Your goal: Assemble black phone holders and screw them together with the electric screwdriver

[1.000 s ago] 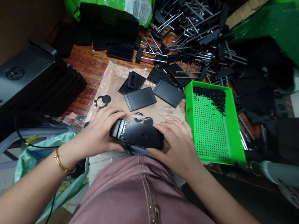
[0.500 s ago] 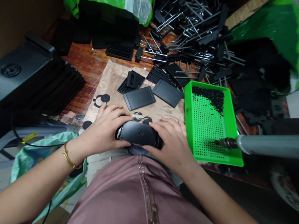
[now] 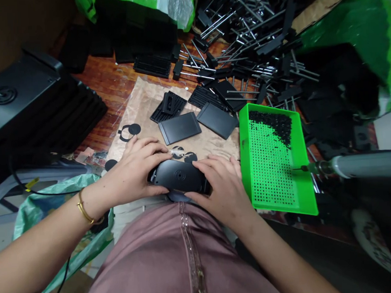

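Observation:
A black device with a round emblem [image 3: 179, 175] lies between my hands at the near edge of the cardboard sheet, close to my body. My left hand [image 3: 139, 167] grips its left end, thumb on the near side and fingers on the far side. Around its right end my right hand [image 3: 219, 185] is wrapped in the same way. Just beyond the device, two flat black plates [image 3: 180, 127] [image 3: 217, 120] and some ribbed black parts [image 3: 168, 105] rest on the cardboard [image 3: 133, 105].
A green perforated tray [image 3: 245, 161] with small black pieces stands right of my right hand, a screwdriver-like tool [image 3: 322, 167] over its right edge. Metal rods with black blocks [image 3: 255, 32] are heaped behind. Stacked black parts [image 3: 70, 105] stand left; a teal bag [image 3: 30, 209] hangs lower left.
The tool at the right has shifted right, away from the tray's middle. The whole view has moved slightly. My hands keep their hold on the black device.

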`<state>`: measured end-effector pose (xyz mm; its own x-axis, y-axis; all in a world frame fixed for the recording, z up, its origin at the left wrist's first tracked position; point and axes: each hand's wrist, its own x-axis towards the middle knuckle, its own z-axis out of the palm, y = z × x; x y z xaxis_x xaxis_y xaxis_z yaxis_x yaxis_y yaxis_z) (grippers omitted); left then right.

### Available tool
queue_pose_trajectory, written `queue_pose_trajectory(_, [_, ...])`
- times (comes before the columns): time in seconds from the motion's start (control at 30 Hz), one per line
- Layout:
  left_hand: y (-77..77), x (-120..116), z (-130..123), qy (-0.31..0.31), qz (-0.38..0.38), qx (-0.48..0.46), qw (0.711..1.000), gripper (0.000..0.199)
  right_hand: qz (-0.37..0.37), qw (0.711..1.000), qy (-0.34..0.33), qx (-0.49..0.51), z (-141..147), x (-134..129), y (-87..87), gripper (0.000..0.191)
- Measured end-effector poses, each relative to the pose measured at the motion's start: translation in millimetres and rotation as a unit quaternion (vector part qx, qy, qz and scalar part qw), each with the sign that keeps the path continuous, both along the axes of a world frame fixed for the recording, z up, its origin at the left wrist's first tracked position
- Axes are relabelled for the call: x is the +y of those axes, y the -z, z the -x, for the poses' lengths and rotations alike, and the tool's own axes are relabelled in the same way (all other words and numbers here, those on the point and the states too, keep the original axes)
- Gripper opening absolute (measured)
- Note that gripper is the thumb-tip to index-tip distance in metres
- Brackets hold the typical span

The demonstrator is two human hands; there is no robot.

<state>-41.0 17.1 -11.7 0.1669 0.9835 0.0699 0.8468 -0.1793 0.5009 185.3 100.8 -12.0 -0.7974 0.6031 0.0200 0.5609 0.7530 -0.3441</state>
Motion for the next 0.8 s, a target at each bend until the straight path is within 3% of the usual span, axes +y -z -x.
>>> queue_pose_trajectory(0.63, [0.3, -0.5, 0.2, -0.011, -0.016, -0.001, 1.000, 0.062, 0.003, 1.000, 0.001, 0.008, 3.3, -0.4, 0.3, 0.055])
queue_pose_trajectory(0.8, [-0.9, -0.8, -1.6, -0.018, -0.006, 0.039, 0.999, 0.064, 0.009, 1.000, 0.000, 0.006, 3.9, -0.6, -0.7, 0.056])
